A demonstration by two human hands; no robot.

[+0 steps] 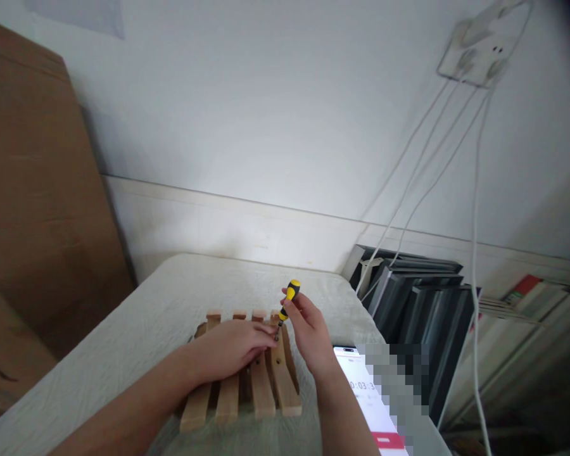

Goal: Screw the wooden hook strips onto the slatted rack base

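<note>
A small slatted wooden rack lies on the table, its pale slats running away from me with gaps between them. My right hand grips a yellow and black screwdriver by its handle, tilted with the tip down on the rightmost slat. Across the slats reaches my left hand, its fingertips drawn together right beside the screwdriver's tip. Whatever those fingers pinch is too small to make out. A dark hole shows in the rightmost slat, nearer to me than the tip.
The table has a pale cloth cover. To the right lies a phone with a lit timer screen, partly pixelated. Dark panels lean beyond the table's right edge. White cables hang from a wall socket. Cardboard stands at left.
</note>
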